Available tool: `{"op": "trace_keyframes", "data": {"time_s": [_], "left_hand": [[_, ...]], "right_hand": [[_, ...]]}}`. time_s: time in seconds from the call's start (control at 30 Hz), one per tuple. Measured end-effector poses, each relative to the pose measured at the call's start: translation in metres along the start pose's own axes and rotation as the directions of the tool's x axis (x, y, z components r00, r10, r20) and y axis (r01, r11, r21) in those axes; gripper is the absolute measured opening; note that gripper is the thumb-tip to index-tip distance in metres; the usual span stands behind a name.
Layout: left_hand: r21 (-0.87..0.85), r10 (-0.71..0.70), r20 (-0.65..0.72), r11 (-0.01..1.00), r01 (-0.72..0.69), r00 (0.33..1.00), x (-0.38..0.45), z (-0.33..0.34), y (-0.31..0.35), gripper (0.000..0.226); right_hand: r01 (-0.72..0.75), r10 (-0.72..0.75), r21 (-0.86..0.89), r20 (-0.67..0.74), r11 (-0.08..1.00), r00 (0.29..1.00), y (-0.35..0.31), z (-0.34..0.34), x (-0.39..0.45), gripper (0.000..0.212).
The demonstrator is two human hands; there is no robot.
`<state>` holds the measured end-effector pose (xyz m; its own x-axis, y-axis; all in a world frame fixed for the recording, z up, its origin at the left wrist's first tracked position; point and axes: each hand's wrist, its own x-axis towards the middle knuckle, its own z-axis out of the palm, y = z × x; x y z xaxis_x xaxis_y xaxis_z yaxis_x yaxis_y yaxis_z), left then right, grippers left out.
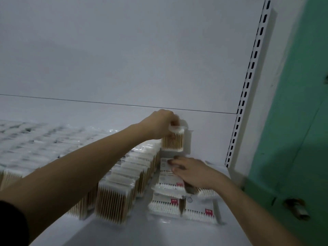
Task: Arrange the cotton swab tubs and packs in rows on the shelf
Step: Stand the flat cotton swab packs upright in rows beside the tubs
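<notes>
My left hand [162, 124] pinches the top of one clear pack of wooden-stick cotton swabs [173, 142], held upright above the far end of a row. That row of standing swab packs [124, 183] runs from the shelf's front toward the back panel. To its right lie several flat packs with white and red labels [198, 209], overlapping in a loose pile. My right hand [193, 172] rests on the rear flat packs with its fingers spread over them.
More rows of swab packs [35, 144] fill the white shelf [124, 233] to the left, blurred. A white back panel [124, 59] rises behind. A slotted white upright [248, 89] bounds the right side, with a green wall [298, 121] beyond.
</notes>
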<state>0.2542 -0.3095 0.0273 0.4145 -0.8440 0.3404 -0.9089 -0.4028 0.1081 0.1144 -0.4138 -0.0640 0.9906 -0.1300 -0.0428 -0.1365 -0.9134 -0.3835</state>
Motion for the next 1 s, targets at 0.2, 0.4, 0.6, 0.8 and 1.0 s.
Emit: {"op": "trace_keyframes", "data": {"time_s": [0.2, 0.4, 0.6, 0.8, 1.0], "left_hand": [[0.15, 0.051, 0.066, 0.987, -0.06, 0.997, 0.002, 0.023, 0.006, 0.017], [0.239, 0.06, 0.145, 0.967, -0.094, 0.988, 0.005, 0.04, 0.01, 0.022], [0.252, 0.091, 0.175, 0.958, -0.134, 0.98, 0.008, 0.045, 0.013, 0.016], [0.184, 0.14, 0.065, 0.971, -0.15, 0.988, -0.007, 0.028, 0.023, 0.041], [-0.171, 0.084, 0.022, 0.982, -0.079, 0.996, -0.046, 0.005, 0.064, 0.027]], "right_hand": [[0.012, -0.01, 0.122, -0.016, 0.992, 1.0, 0.001, 0.004, -0.015, 0.04], [0.024, -0.019, 0.167, -0.031, 0.986, 0.999, -0.003, 0.006, -0.02, 0.037], [0.056, 0.006, 0.289, -0.208, 0.956, 0.978, -0.007, -0.001, -0.024, 0.029], [0.038, 0.088, 0.314, -0.378, 0.949, 0.922, 0.004, -0.04, -0.033, 0.02], [-0.11, 0.175, 0.204, -0.341, 0.973, 0.924, 0.028, -0.053, -0.054, 0.021]]}}
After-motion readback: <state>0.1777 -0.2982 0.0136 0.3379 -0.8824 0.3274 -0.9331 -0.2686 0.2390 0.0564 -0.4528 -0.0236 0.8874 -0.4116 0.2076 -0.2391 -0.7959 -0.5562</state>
